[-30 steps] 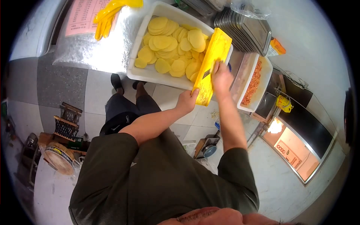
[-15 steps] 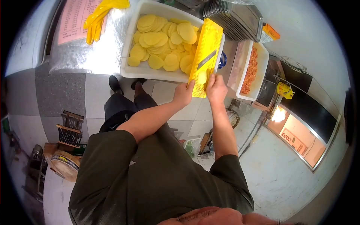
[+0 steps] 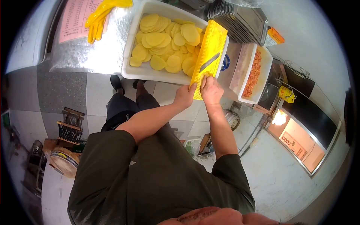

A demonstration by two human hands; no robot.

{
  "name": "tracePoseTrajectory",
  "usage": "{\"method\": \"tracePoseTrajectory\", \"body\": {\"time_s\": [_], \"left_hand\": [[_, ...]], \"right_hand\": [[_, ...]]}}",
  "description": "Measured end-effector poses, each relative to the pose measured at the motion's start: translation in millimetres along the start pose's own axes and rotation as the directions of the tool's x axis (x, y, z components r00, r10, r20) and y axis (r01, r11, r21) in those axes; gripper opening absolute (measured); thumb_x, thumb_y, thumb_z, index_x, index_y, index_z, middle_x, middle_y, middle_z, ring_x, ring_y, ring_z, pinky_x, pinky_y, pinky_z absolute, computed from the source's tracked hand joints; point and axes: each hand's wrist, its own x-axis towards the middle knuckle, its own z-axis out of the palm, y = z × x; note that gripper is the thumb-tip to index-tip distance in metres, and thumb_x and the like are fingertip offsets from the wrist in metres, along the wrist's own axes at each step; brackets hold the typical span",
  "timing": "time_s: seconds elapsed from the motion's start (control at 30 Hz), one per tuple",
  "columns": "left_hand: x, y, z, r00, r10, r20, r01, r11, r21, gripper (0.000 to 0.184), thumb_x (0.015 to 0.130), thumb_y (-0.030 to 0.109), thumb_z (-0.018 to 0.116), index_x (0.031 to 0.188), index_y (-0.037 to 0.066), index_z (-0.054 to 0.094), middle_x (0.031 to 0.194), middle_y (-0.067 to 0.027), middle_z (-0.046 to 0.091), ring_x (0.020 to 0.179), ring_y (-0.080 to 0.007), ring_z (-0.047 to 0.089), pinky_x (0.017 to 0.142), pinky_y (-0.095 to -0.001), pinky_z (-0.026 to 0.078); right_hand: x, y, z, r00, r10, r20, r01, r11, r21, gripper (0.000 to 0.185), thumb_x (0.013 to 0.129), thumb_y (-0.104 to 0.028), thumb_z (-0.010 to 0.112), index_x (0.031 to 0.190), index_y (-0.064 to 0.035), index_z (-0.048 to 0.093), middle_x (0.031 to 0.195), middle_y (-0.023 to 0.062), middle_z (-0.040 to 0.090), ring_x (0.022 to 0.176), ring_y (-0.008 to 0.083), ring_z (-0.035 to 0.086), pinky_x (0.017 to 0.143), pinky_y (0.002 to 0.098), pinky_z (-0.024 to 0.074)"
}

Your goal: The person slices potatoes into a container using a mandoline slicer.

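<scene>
A yellow mandoline slicer (image 3: 212,41) with a slanted metal blade lies tilted across the right end of a white plastic tub (image 3: 129,56). Inside the tub is a pile of round, thin potato slices (image 3: 157,41). My left hand (image 3: 185,96) is closed around the slicer's near left edge. On the slicer's face below the blade, the bent fingers of my right hand (image 3: 212,90) press on a small potato piece (image 3: 206,74), which they mostly cover.
Right of the tub stands a white container (image 3: 265,62) of chopped reddish meat. Stacked dark metal trays (image 3: 243,22) are behind it. Yellow rubber gloves (image 3: 98,22) and a pink printed sheet (image 3: 77,22) lie on the metal surface at left. A flame (image 3: 279,117) shows at far right.
My right hand has shifted from the slicer's right edge onto its face, over the potato piece. My left hand keeps its hold on the slicer. The whole view has shifted slightly.
</scene>
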Motion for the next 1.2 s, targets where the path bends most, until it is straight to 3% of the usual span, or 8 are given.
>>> {"method": "tracePoseTrajectory", "body": {"time_s": [0.6, 0.77, 0.8, 0.83, 0.93, 1.07, 1.2], "left_hand": [[6, -8, 3, 1.000, 0.023, -0.014, -0.023, 0.999, -0.025, 0.054, 0.099, 0.043, 0.050, 0.086, -0.006, 0.066, 0.082, -0.0309, 0.065, 0.083, -0.0479, 0.063, 0.073, -0.0521, 0.048], [2, -7, 5, 0.991, 0.114, -0.076, -0.115, 0.993, -0.004, 0.059, 0.100, 0.047, 0.045, 0.085, -0.007, 0.064, 0.080, -0.0293, 0.064, 0.079, -0.0444, 0.063, 0.072, -0.0484, 0.047], [-5, -7, 6, 0.996, 0.075, -0.051, -0.076, 0.997, -0.005, 0.059, 0.100, 0.047, 0.045, 0.086, -0.007, 0.064, 0.080, -0.0294, 0.064, 0.079, -0.0443, 0.063, 0.072, -0.0483, 0.047], [-10, -3, 4, 0.999, 0.040, -0.033, -0.040, 0.999, -0.005, 0.059, 0.100, 0.047, 0.045, 0.086, -0.007, 0.064, 0.081, -0.0295, 0.064, 0.080, -0.0442, 0.063, 0.072, -0.0482, 0.047], [3, 2, -2, 1.000, 0.015, -0.023, -0.015, 1.000, -0.017, 0.058, 0.099, 0.047, 0.047, 0.088, -0.007, 0.066, 0.082, -0.0298, 0.065, 0.083, -0.0452, 0.064, 0.074, -0.0495, 0.048], [0, -3, 3, 0.998, 0.038, -0.051, -0.042, 0.997, -0.067, 0.058, 0.099, 0.047, 0.049, 0.088, -0.006, 0.067, 0.082, -0.0299, 0.065, 0.084, -0.0452, 0.064, 0.075, -0.0498, 0.049], [2, -8, 5, 0.997, 0.056, -0.061, -0.060, 0.996, -0.065, 0.061, 0.099, 0.049, 0.045, 0.086, -0.008, 0.065, 0.078, -0.0271, 0.064, 0.078, -0.0395, 0.064, 0.071, -0.0463, 0.047]], "right_hand": [[25, 5, 5, 1.000, -0.015, -0.008, 0.015, 1.000, 0.024, 0.026, 0.088, -0.019, 0.068, 0.070, -0.0111, 0.052, 0.063, 0.0085, 0.059, 0.053, 0.0296, 0.060, 0.048, 0.0404, 0.0494], [101, 23, 24, 0.999, -0.018, -0.031, 0.018, 1.000, -0.013, 0.024, 0.093, -0.023, 0.061, 0.074, -0.0101, 0.055, 0.066, 0.0125, 0.063, 0.054, 0.0336, 0.063, 0.049, 0.0454, 0.0502], [120, 29, 29, 0.997, 0.040, 0.067, -0.036, 0.998, -0.060, 0.023, 0.097, -0.027, 0.056, 0.082, -0.0097, 0.058, 0.071, 0.0150, 0.066, 0.059, 0.0362, 0.066, 0.051, 0.0481, 0.0516], [140, 33, 35, 0.996, 0.061, 0.073, -0.054, 0.994, -0.090, 0.025, 0.098, -0.032, 0.052, 0.089, -0.0103, 0.059, 0.073, 0.0158, 0.068, 0.061, 0.0379, 0.066, 0.054, 0.0497, 0.0528], [179, 48, 49, 0.999, 0.021, 0.028, -0.019, 0.996, -0.090, 0.026, 0.099, -0.034, 0.051, 0.090, -0.0111, 0.059, 0.071, 0.0156, 0.067, 0.059, 0.0384, 0.066, 0.054, 0.0506, 0.0525], [140, 37, 37, 0.999, 0.022, 0.037, -0.018, 0.993, -0.113, 0.027, 0.098, -0.034, 0.053, 0.085, -0.0107, 0.058, 0.068, 0.0143, 0.067, 0.058, 0.0360, 0.066, 0.052, 0.0491, 0.0522], [63, 16, 10, 0.999, -0.022, 0.033, 0.024, 0.998, -0.052, 0.026, 0.095, -0.029, 0.060, 0.076, -0.0115, 0.056, 0.063, 0.0120, 0.062, 0.054, 0.0334, 0.063, 0.048, 0.0448, 0.0505]]}}
